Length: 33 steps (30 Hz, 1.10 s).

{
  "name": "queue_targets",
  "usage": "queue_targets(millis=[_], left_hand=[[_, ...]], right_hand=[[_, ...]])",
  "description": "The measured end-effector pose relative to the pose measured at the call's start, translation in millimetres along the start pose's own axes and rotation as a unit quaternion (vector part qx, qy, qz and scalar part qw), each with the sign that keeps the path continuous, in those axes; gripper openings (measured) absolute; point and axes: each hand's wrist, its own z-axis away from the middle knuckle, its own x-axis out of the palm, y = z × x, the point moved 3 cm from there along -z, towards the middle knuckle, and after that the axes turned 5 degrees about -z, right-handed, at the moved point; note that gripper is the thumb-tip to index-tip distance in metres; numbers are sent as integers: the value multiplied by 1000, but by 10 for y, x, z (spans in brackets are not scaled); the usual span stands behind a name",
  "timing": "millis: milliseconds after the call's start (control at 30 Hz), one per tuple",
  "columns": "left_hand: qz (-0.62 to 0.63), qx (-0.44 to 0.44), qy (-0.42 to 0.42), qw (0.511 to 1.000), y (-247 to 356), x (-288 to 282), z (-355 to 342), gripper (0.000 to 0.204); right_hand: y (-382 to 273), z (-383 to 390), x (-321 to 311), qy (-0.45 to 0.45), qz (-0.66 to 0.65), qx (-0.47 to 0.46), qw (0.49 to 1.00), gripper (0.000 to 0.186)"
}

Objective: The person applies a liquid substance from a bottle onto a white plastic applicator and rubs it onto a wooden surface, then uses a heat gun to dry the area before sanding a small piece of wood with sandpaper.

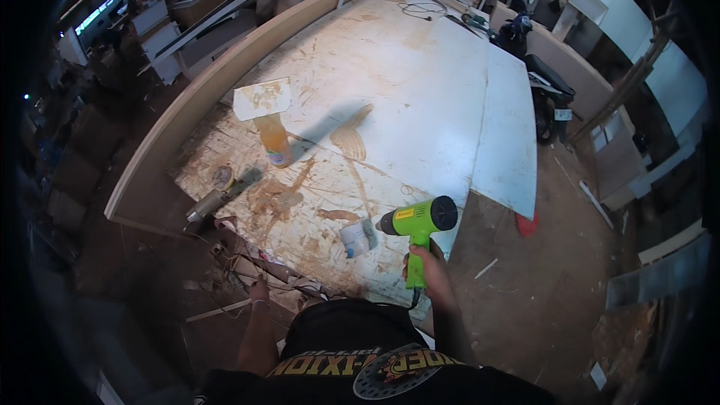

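A green heat gun (421, 219) with a black nozzle is gripped by its handle in my right hand (429, 264). Its nozzle points left, just above the table's near right part, and its cord drops from the handle's base. Close to the nozzle lies a small whitish container (355, 241) with blue marks. My left hand (259, 288) is low beside the table's near edge, by a tangle of cords (234, 264). Its fingers look curled, but what they hold, if anything, is too dark to make out.
On the stained white tabletop (405, 105) stands a bottle of amber stuff (274, 142) under a smeared white board (262, 97). A metal cylinder (208, 205) and a tape roll (223, 176) lie at the near left edge. A long wooden panel (225, 67) borders the left; a motorbike (551, 79) stands right.
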Motion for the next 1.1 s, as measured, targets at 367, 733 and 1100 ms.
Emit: queue_targets(millis=[367, 733, 1100], left_hand=[[65, 71, 58, 994, 1016, 579, -203, 80], [-41, 164, 55, 984, 1483, 488, 439, 73], [-38, 139, 49, 988, 1495, 458, 587, 76]], right_hand=[[-3, 40, 239, -7, 28, -9, 1000, 35], [-89, 95, 482, -57, 136, 34, 988, 37], [-52, -33, 427, -114, 216, 23, 970, 41]])
